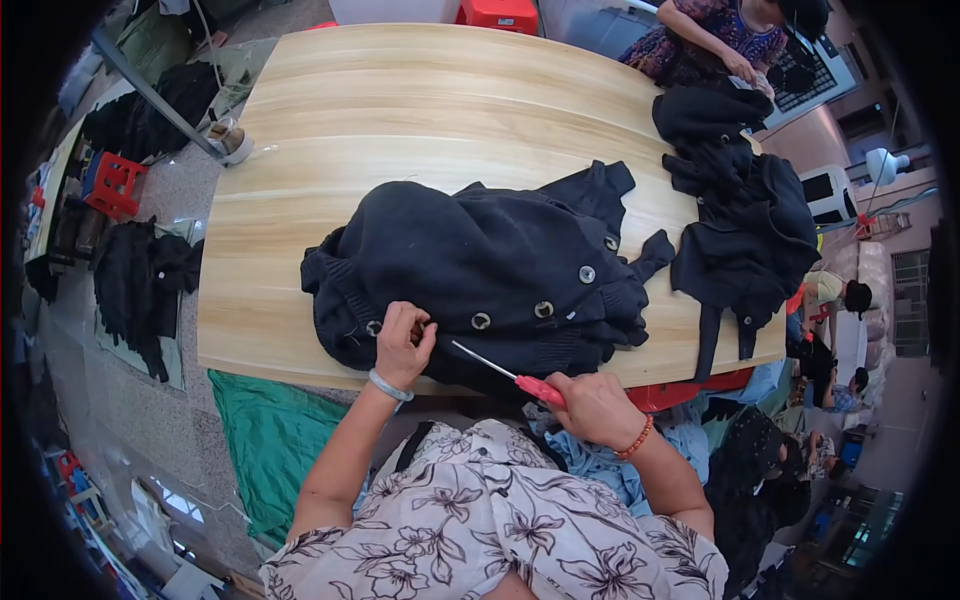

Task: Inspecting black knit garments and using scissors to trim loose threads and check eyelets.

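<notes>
A dark navy knitted cardigan (450,250) lies bunched on the wooden table in front of me. Large round buttons run along its near side, among them a shiny button (587,274). My left hand (402,345) is pinched over the cardigan's near edge, beside a button (374,328); whatever its fingertips grip is too small to make out. In my right hand (598,408) is a red-handled tool (540,390) with a thin metal shaft. Its tip points left toward my left hand, over the knit and apart from the fingers.
Another dark garment (745,220) drapes over the right side of the table (330,90). Beyond it, a person (715,40) handles dark cloth. A clear jar (230,140) stands at the left edge by a metal pole (155,95). Green fabric (265,440) hangs below.
</notes>
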The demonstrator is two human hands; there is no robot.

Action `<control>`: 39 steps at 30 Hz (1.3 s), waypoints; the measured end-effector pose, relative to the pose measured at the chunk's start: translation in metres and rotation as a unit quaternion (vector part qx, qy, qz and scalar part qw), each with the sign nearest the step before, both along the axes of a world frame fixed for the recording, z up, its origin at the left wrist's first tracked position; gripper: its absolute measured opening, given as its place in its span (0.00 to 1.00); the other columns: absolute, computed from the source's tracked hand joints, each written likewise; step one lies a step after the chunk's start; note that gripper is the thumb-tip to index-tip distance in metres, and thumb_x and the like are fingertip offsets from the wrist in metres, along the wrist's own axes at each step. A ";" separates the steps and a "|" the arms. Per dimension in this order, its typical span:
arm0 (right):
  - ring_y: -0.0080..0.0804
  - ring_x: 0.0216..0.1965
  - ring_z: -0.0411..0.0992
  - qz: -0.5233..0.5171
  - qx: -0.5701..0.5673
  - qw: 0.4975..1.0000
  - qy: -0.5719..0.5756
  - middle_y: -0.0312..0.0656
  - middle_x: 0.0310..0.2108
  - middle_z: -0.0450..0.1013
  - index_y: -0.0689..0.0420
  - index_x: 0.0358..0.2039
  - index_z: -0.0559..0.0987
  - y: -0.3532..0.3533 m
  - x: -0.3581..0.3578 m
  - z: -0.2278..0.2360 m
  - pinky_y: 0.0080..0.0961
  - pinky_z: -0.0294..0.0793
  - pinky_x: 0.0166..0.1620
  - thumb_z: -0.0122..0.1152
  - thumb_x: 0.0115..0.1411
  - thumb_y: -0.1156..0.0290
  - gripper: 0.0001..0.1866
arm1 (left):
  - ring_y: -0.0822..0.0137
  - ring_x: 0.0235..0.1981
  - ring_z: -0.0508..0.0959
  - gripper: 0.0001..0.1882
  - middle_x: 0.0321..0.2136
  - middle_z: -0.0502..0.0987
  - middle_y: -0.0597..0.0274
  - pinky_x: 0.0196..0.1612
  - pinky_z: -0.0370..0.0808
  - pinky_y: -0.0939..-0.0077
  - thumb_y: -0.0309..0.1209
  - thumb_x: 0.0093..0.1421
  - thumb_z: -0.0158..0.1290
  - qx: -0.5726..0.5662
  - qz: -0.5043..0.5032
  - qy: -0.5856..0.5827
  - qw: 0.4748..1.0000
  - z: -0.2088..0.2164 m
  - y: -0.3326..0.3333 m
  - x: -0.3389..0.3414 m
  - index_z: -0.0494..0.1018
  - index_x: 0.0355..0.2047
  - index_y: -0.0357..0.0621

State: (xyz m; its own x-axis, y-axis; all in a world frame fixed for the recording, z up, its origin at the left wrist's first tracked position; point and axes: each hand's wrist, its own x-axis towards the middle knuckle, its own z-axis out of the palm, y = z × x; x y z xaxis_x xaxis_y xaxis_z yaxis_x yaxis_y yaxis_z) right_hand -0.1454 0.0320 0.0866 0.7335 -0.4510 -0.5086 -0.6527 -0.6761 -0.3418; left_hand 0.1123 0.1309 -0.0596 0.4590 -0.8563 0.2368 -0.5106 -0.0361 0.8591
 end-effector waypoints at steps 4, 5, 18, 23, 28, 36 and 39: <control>0.51 0.28 0.77 0.017 0.006 1.000 0.011 0.50 0.23 0.76 0.54 0.43 0.76 0.006 0.021 0.000 0.44 0.73 0.33 0.60 0.58 0.61 0.15 | 0.68 0.25 0.76 0.10 0.34 0.74 0.57 0.29 0.75 0.77 0.16 0.52 0.57 -0.065 0.003 0.042 0.997 -0.010 0.006 0.006 0.73 0.36 0.37; 0.50 0.29 0.77 0.017 0.012 0.999 0.027 0.50 0.24 0.77 0.54 0.44 0.76 0.008 0.027 0.003 0.43 0.73 0.34 0.60 0.58 0.62 0.15 | 0.63 0.28 0.77 0.11 0.34 0.76 0.55 0.33 0.76 0.73 0.16 0.53 0.56 -0.080 0.012 0.048 0.996 -0.013 0.009 0.008 0.74 0.37 0.37; 0.44 0.30 0.78 0.013 -0.024 0.998 -0.050 0.46 0.26 0.77 0.55 0.39 0.75 0.044 0.053 -0.038 0.39 0.76 0.34 0.62 0.57 0.63 0.13 | 0.52 0.37 0.72 0.16 0.36 0.70 0.53 0.42 0.71 0.63 0.22 0.49 0.61 0.016 0.001 -0.156 0.988 -0.018 0.037 0.063 0.73 0.40 0.41; 0.45 0.30 0.78 0.014 -0.018 0.996 -0.091 0.46 0.24 0.76 0.60 0.35 0.74 0.054 0.053 -0.043 0.39 0.75 0.33 0.64 0.51 0.68 0.13 | 0.70 0.22 0.70 0.13 0.31 0.68 0.60 0.24 0.67 0.78 0.17 0.51 0.57 0.043 -0.042 -0.009 0.998 -0.021 0.035 0.070 0.71 0.37 0.39; 0.41 0.37 0.75 -0.047 -0.028 0.978 -0.202 0.43 0.33 0.76 0.58 0.38 0.74 0.051 0.031 -0.051 0.33 0.76 0.38 0.65 0.51 0.69 0.15 | 0.62 0.28 0.72 0.15 0.30 0.69 0.58 0.28 0.70 0.73 0.19 0.46 0.58 0.063 -0.043 -0.085 0.993 -0.015 0.042 0.074 0.71 0.36 0.40; 0.47 0.29 0.78 0.014 0.054 0.990 -0.128 0.48 0.24 0.77 0.58 0.39 0.75 0.044 0.027 -0.043 0.40 0.75 0.33 0.61 0.56 0.65 0.14 | 0.78 0.35 0.75 0.15 0.37 0.75 0.66 0.37 0.73 0.86 0.14 0.55 0.51 0.033 0.009 0.284 0.958 -0.047 0.050 0.089 0.72 0.44 0.37; 0.49 0.28 0.78 0.019 0.057 0.991 -0.122 0.50 0.23 0.77 0.59 0.39 0.74 0.039 0.045 -0.045 0.42 0.75 0.32 0.60 0.57 0.65 0.13 | 0.77 0.35 0.77 0.14 0.36 0.78 0.65 0.40 0.76 0.85 0.15 0.57 0.54 0.065 0.039 0.362 0.929 -0.042 0.062 0.090 0.74 0.45 0.35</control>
State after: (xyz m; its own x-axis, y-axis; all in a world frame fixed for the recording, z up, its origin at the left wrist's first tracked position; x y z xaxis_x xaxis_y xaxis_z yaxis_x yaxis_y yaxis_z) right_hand -0.1007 0.0714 0.0412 0.8562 -0.3710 -0.3594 -0.5160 -0.6466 -0.5618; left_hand 0.2025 0.1931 -0.1011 0.5204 -0.8131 -0.2610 0.2086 -0.1754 0.9622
